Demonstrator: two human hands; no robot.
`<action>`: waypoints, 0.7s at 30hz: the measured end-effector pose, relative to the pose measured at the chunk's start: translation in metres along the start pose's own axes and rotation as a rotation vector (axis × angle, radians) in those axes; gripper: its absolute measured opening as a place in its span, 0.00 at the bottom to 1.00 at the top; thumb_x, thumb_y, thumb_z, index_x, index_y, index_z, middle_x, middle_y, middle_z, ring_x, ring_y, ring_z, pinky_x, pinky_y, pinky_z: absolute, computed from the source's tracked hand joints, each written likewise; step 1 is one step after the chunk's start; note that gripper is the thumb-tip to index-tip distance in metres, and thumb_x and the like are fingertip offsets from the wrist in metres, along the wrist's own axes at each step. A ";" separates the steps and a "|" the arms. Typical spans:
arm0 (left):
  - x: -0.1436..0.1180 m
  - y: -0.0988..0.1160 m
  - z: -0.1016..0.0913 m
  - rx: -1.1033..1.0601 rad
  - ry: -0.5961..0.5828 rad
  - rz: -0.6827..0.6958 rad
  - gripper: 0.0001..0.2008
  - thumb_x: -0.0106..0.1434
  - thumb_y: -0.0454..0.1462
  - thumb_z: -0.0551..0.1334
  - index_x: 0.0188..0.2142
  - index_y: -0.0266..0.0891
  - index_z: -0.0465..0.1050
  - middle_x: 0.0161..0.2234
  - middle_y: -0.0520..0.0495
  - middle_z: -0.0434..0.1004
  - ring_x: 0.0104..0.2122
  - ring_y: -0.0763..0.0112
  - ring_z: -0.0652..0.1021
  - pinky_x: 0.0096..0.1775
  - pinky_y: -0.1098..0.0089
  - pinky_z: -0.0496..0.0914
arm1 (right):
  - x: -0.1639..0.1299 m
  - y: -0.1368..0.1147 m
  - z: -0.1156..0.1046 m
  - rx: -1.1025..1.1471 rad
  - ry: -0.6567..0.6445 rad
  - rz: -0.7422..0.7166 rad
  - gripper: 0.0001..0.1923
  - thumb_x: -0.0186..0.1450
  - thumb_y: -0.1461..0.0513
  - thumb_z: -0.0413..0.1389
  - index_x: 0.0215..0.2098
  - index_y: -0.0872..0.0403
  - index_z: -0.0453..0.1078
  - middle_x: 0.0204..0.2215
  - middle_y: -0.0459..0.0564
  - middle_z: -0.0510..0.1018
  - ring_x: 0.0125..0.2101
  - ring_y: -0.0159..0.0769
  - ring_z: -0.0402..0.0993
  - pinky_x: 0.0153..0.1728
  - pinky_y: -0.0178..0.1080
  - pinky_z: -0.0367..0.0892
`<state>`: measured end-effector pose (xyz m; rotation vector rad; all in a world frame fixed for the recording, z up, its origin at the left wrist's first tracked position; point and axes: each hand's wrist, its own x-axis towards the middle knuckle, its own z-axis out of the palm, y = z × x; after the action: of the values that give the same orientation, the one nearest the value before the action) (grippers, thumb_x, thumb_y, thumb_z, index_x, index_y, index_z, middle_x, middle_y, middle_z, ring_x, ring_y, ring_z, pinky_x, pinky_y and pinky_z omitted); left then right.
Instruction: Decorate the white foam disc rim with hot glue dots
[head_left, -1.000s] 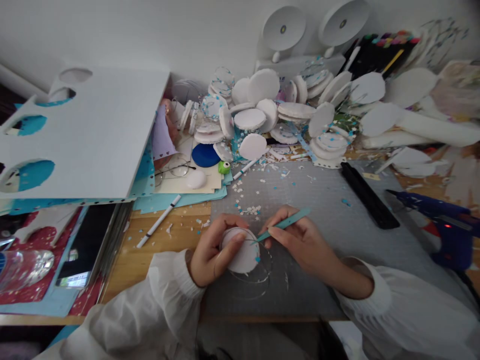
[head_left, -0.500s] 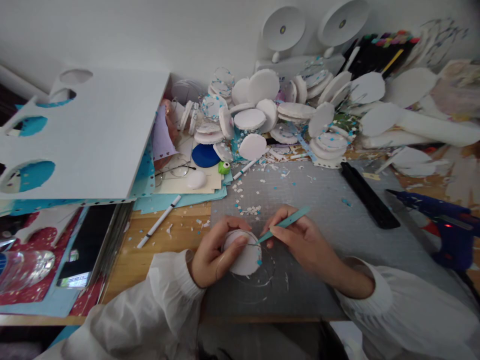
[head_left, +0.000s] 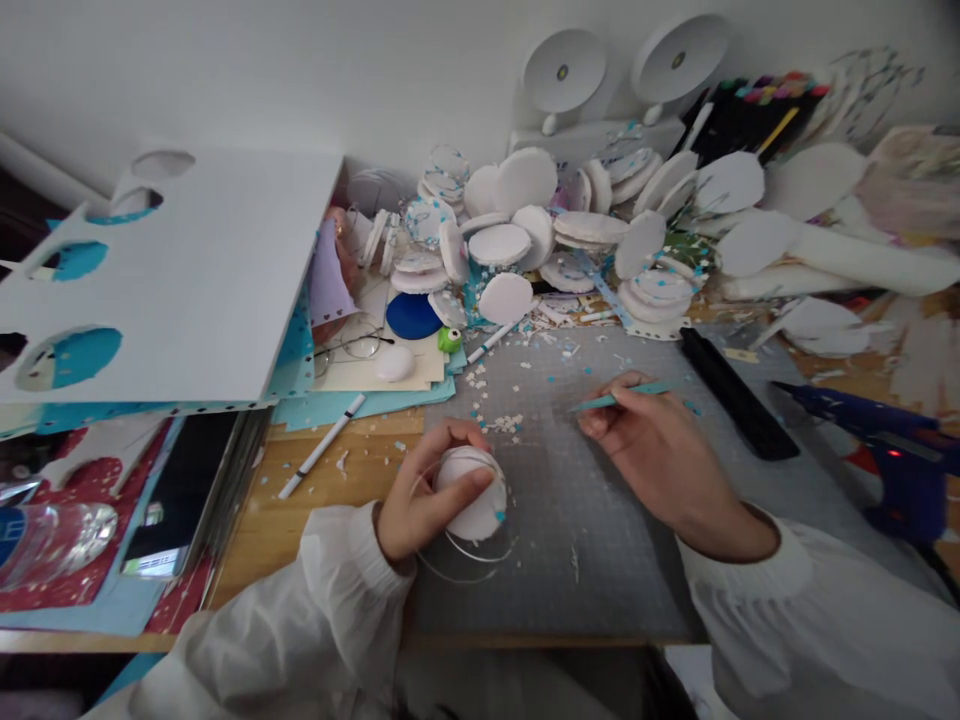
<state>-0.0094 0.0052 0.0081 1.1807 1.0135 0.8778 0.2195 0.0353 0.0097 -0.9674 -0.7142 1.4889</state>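
My left hand (head_left: 427, 495) is closed round a white foam disc (head_left: 469, 515), thumb on its face and fingers behind the rim. Thin wire loops (head_left: 480, 553) circle the disc and hang below it, with a small blue piece at the disc's right edge. Off to the right, my right hand (head_left: 645, 445) pinches turquoise tweezers (head_left: 607, 401), their tips pointing left above the grey cutting mat (head_left: 555, 580). Whether the tips hold anything is too small to tell. Tiny white and blue star-like confetti pieces (head_left: 506, 424) lie on the mat between and beyond my hands.
Many white foam discs (head_left: 499, 243) are heaped at the back. A black bar-shaped case (head_left: 739, 395) and a blue glue gun (head_left: 892, 450) with a red light lie at right. A white board with round holes (head_left: 202, 280) stands left, near a white pen (head_left: 322, 447).
My right hand has drawn the tweezers away from the disc, to the right and farther back. The left hand has shifted the disc slightly left and turned it a little.
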 end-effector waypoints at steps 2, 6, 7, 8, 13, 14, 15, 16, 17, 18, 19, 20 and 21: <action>0.001 0.001 0.001 -0.019 0.017 -0.020 0.16 0.55 0.43 0.67 0.36 0.39 0.65 0.26 0.54 0.67 0.21 0.79 0.67 0.24 0.76 0.61 | 0.000 0.000 0.000 0.007 0.002 0.003 0.08 0.59 0.62 0.59 0.22 0.49 0.70 0.25 0.41 0.75 0.27 0.29 0.70 0.27 0.33 0.67; 0.003 0.003 0.003 -0.012 0.035 -0.050 0.16 0.52 0.40 0.69 0.34 0.39 0.63 0.25 0.56 0.65 0.19 0.82 0.65 0.20 0.79 0.60 | -0.001 0.001 0.002 0.006 -0.002 0.014 0.04 0.58 0.62 0.60 0.25 0.50 0.71 0.25 0.42 0.74 0.25 0.28 0.68 0.26 0.33 0.66; 0.003 0.004 0.003 -0.007 0.040 -0.054 0.16 0.53 0.40 0.68 0.34 0.39 0.63 0.25 0.57 0.65 0.19 0.82 0.65 0.20 0.79 0.60 | -0.001 0.001 0.002 -0.006 0.001 0.009 0.04 0.58 0.62 0.60 0.25 0.50 0.71 0.25 0.42 0.74 0.25 0.28 0.68 0.26 0.33 0.66; 0.003 0.004 0.003 -0.005 0.047 -0.054 0.16 0.53 0.40 0.68 0.34 0.39 0.63 0.25 0.57 0.65 0.19 0.82 0.65 0.20 0.79 0.60 | -0.001 0.001 0.003 -0.025 0.008 0.003 0.04 0.58 0.62 0.61 0.26 0.50 0.70 0.25 0.42 0.73 0.25 0.28 0.68 0.26 0.34 0.65; 0.003 0.002 0.004 -0.045 0.046 -0.080 0.16 0.56 0.42 0.67 0.37 0.40 0.63 0.23 0.56 0.65 0.18 0.81 0.66 0.21 0.78 0.61 | -0.002 -0.001 0.006 -0.161 0.027 -0.048 0.07 0.56 0.59 0.61 0.27 0.51 0.67 0.25 0.43 0.74 0.24 0.30 0.68 0.28 0.36 0.66; 0.003 0.001 0.004 -0.065 0.038 -0.090 0.16 0.57 0.43 0.66 0.38 0.40 0.63 0.23 0.56 0.66 0.19 0.80 0.67 0.21 0.78 0.61 | -0.003 -0.001 0.006 -0.175 0.022 -0.057 0.07 0.56 0.58 0.61 0.28 0.51 0.66 0.26 0.43 0.73 0.24 0.30 0.68 0.28 0.36 0.66; 0.003 0.001 0.003 -0.085 0.032 -0.093 0.16 0.58 0.44 0.65 0.39 0.40 0.63 0.24 0.55 0.67 0.19 0.79 0.68 0.21 0.78 0.61 | -0.003 -0.001 0.006 -0.182 0.019 -0.061 0.08 0.57 0.58 0.61 0.28 0.51 0.66 0.26 0.43 0.73 0.24 0.30 0.68 0.28 0.36 0.66; 0.003 0.000 0.003 -0.105 0.029 -0.090 0.15 0.59 0.45 0.64 0.40 0.40 0.63 0.25 0.54 0.68 0.20 0.78 0.69 0.22 0.78 0.62 | -0.003 0.000 0.005 -0.186 0.019 -0.060 0.08 0.57 0.58 0.61 0.28 0.51 0.66 0.26 0.43 0.73 0.24 0.29 0.68 0.28 0.36 0.65; 0.003 -0.001 0.002 -0.122 0.027 -0.086 0.15 0.60 0.45 0.63 0.41 0.40 0.64 0.26 0.53 0.69 0.22 0.77 0.70 0.23 0.77 0.63 | -0.003 0.000 0.005 -0.191 0.022 -0.059 0.08 0.57 0.58 0.61 0.28 0.51 0.66 0.26 0.43 0.73 0.24 0.29 0.68 0.28 0.36 0.65; 0.003 -0.002 0.002 -0.138 0.025 -0.083 0.14 0.61 0.45 0.62 0.41 0.40 0.64 0.27 0.52 0.70 0.23 0.76 0.71 0.24 0.77 0.64 | -0.003 0.001 0.005 -0.204 0.025 -0.063 0.08 0.57 0.58 0.61 0.28 0.51 0.66 0.26 0.43 0.72 0.24 0.29 0.68 0.28 0.36 0.65; 0.003 -0.003 0.001 -0.154 0.019 -0.084 0.14 0.61 0.45 0.61 0.42 0.40 0.65 0.28 0.52 0.71 0.24 0.75 0.72 0.25 0.77 0.64 | -0.003 0.001 0.004 -0.224 0.028 -0.069 0.08 0.57 0.58 0.61 0.28 0.51 0.66 0.25 0.43 0.72 0.24 0.29 0.68 0.28 0.36 0.65; 0.003 -0.003 0.000 -0.171 0.013 -0.090 0.14 0.62 0.44 0.61 0.42 0.40 0.65 0.29 0.51 0.71 0.25 0.75 0.72 0.25 0.77 0.64 | -0.002 0.002 0.004 -0.247 0.031 -0.083 0.08 0.58 0.58 0.61 0.28 0.51 0.66 0.25 0.43 0.72 0.25 0.29 0.68 0.29 0.36 0.65; 0.003 -0.004 0.000 -0.184 0.008 -0.099 0.13 0.62 0.44 0.61 0.43 0.41 0.65 0.30 0.51 0.72 0.26 0.74 0.72 0.25 0.77 0.64 | -0.002 0.002 0.003 -0.271 0.033 -0.099 0.08 0.58 0.58 0.60 0.28 0.52 0.67 0.25 0.43 0.71 0.25 0.30 0.68 0.30 0.36 0.65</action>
<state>-0.0085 0.0076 0.0038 0.9653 0.9674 0.8779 0.2154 0.0329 0.0097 -1.1410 -0.9428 1.3086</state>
